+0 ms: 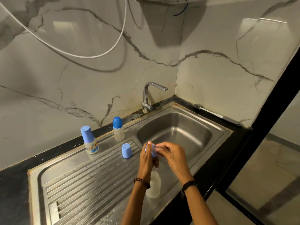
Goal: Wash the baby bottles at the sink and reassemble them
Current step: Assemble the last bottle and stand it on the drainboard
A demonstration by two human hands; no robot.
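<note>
On my left, a clear bottle with a tall light-blue cap (pixel 90 140) stands on the ribbed steel drainboard (pixel 78 184), then a dark-blue domed bottle (pixel 118 128) and a loose blue cap (pixel 126 150). My left hand (pixel 146 157) grips a blue collar (pixel 152 151) while my right hand (pixel 173 155) pinches its clear teat; an uncapped frosted bottle (pixel 153 186) stands beneath, beside the steel basin (pixel 178 132).
</note>
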